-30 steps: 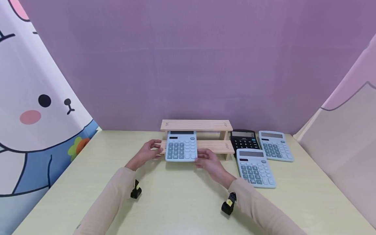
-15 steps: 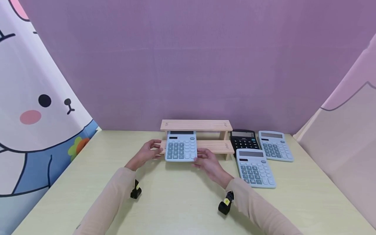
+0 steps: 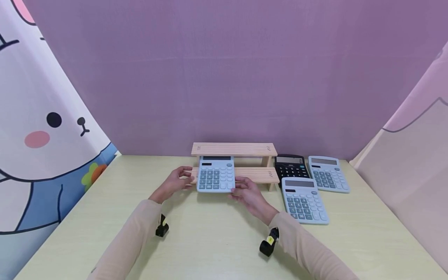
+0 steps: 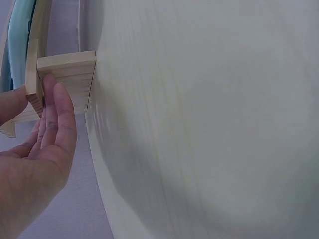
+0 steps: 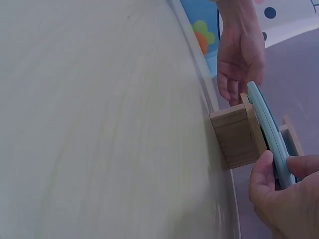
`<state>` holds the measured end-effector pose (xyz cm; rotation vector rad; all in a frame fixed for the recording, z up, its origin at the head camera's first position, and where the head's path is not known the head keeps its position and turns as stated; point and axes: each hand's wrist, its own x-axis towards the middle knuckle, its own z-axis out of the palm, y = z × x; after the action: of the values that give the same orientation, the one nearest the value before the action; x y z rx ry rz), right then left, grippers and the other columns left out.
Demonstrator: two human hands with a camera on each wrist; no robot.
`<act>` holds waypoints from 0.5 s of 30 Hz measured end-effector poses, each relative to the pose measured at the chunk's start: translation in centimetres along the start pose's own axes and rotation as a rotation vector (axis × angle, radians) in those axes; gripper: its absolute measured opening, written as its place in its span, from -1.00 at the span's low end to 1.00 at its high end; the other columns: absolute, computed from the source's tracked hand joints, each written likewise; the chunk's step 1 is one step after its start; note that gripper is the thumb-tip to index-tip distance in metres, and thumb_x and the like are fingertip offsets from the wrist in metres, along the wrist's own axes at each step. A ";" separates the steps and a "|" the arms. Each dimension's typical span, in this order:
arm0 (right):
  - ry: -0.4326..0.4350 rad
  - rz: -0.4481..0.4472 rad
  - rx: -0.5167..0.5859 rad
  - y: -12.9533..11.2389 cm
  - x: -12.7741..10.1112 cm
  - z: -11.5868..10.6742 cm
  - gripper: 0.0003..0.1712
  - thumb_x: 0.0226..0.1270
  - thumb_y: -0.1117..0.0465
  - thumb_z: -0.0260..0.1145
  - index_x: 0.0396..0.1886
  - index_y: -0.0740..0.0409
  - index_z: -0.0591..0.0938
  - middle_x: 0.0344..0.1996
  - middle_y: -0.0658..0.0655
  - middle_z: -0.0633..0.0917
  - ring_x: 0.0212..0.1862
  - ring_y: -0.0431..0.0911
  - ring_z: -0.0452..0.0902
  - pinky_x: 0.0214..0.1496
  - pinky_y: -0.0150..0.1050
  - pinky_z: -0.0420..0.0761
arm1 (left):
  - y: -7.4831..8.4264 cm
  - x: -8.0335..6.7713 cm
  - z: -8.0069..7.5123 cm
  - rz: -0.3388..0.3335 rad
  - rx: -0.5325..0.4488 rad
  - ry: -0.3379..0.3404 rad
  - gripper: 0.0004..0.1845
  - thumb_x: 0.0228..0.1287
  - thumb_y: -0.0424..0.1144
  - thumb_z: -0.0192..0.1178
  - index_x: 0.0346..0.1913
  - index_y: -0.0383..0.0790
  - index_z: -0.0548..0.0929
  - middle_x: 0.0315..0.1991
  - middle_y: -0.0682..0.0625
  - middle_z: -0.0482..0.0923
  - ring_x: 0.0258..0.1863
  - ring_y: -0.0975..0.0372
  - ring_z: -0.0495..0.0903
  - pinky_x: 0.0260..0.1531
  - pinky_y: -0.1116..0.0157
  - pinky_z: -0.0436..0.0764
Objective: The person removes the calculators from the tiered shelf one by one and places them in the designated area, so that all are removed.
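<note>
A light-blue calculator [image 3: 216, 175] leans on the lower step of a small two-tier wooden stand [image 3: 253, 175], keys facing up. My right hand [image 3: 248, 196] pinches the calculator's lower right corner; in the right wrist view the thumb [image 5: 301, 166] lies on its face and a finger [image 5: 264, 172] beneath. My left hand [image 3: 174, 183] holds the left end of the stand's lower board. In the left wrist view its thumb [image 4: 14, 103] is on the board's upper side and its fingers [image 4: 65, 109] curl under, close to the stand's leg [image 4: 75, 74].
Right of the stand lie a black calculator [image 3: 290, 166] and two more light-blue calculators, one in front [image 3: 304, 200] and one at the back right [image 3: 329, 174]. The front one overlaps the black one in this view. A purple cloth backdrop [image 3: 224, 77] rises behind the table [image 3: 217, 241].
My right hand has shifted slightly left along the calculator's lower corner, its wrist moving left too. The left hand, stand and calculators look the same.
</note>
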<state>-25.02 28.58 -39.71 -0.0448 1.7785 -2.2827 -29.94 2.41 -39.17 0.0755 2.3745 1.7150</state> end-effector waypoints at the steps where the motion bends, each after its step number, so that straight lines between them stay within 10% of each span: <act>1: 0.002 0.005 0.004 0.0 0.0 0.0 -0.44 0.13 0.58 0.05 0.18 0.31 0.26 -0.06 0.29 0.47 -0.18 -0.09 0.52 -0.02 -0.21 0.64 | 0.0 0.0 0.0 0.000 0.000 -0.001 -0.47 0.27 -0.40 0.04 0.28 -0.35 0.18 0.08 -0.31 0.32 -0.18 0.17 0.52 -0.05 0.15 0.64; 15: 0.012 0.018 0.048 0.1 -0.2 -0.2 -0.40 0.10 0.60 0.04 0.19 0.34 0.24 -0.12 0.24 0.49 -0.22 -0.09 0.51 -0.06 -0.29 0.63 | 0.0 0.1 0.1 -0.004 -0.007 -0.002 -0.48 0.28 -0.41 0.03 0.28 -0.35 0.18 0.07 -0.31 0.31 -0.17 0.13 0.53 -0.04 0.15 0.64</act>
<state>-24.80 28.78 -39.81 -0.0068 1.7217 -2.3173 -30.02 2.47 -39.24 0.0716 2.3651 1.7206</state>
